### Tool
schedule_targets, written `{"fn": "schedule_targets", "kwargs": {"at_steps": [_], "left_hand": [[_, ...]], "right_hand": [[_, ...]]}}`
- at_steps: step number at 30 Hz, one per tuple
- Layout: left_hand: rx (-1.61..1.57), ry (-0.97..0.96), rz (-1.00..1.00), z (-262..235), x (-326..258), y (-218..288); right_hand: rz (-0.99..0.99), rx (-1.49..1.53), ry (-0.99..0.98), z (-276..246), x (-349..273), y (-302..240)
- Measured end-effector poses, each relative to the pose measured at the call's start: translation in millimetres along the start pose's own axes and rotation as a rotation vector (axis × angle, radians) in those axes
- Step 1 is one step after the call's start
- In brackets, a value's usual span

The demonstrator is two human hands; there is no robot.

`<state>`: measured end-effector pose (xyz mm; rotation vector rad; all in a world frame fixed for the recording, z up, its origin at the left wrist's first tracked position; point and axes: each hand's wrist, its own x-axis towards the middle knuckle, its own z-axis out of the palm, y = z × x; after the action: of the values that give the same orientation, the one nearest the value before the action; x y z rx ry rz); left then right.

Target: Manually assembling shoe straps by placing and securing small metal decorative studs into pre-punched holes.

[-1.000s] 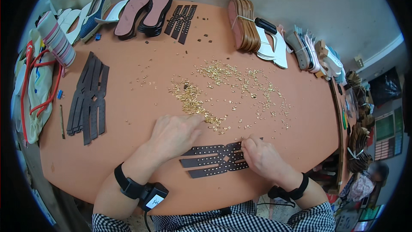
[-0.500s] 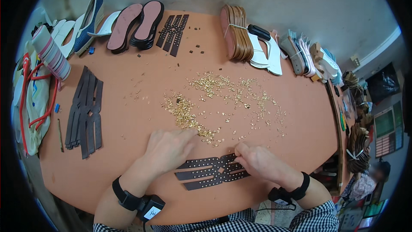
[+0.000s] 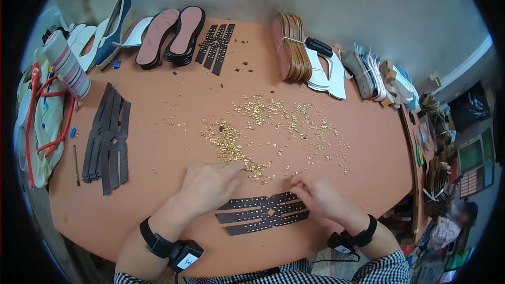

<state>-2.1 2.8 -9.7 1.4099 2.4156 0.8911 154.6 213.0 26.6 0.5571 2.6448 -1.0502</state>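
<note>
My left hand (image 3: 209, 185) rests at the near edge of a heap of small gold metal studs (image 3: 226, 142). Its fingers are bent together, the tips down among the studs, and anything between them is too small to make out. My right hand (image 3: 318, 194) is closed in a pinch, thumb against forefinger, just above the far right edge of a dark brown slotted strap piece (image 3: 271, 212). What the pinch holds cannot be made out. Rows of small shiny studs run along the piece's strips, and a diamond-shaped hole sits at its centre.
More gold studs (image 3: 258, 108) are scattered farther off. Dark unstudded strap pieces (image 3: 109, 142) are stacked on the left. Another studded piece (image 3: 215, 47), pink-topped soles (image 3: 158, 37), a blue shoe (image 3: 113, 31) and a tied bundle of brown soles (image 3: 290, 47) line the far edge.
My right hand has shifted slightly, its pinched fingertips lifting off the strap piece's edge. My left hand has stayed at the studs. The whole view has tilted a little.
</note>
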Motion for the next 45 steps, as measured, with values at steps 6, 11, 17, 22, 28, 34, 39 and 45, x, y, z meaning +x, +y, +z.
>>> {"fn": "schedule_targets", "kwargs": {"at_steps": [6,11,17,22,28,34,39,45], "left_hand": [[0.027,-0.018,-0.009,-1,0,2],[0.039,0.000,0.014,-1,-1,1],[0.041,-0.026,-0.013,-1,0,2],[0.050,-0.034,-0.020,-1,0,2],[0.055,-0.048,-0.020,0,1,1],[0.070,-0.051,-0.035,0,-1,2],[0.060,-0.023,0.001,1,0,1],[0.049,-0.019,-0.003,0,0,1]], "right_hand": [[-0.308,-0.321,0.204,4,17,7],[-0.239,-0.312,0.159,5,19,-1],[-0.233,-0.324,0.154,4,23,-2],[-0.270,-0.387,0.136,3,25,-4],[-0.299,-0.505,0.133,5,24,-5],[-0.386,-0.851,0.167,12,20,-10],[-0.504,-0.994,0.274,15,14,-14],[-0.527,-0.962,0.279,17,16,-8]]}}
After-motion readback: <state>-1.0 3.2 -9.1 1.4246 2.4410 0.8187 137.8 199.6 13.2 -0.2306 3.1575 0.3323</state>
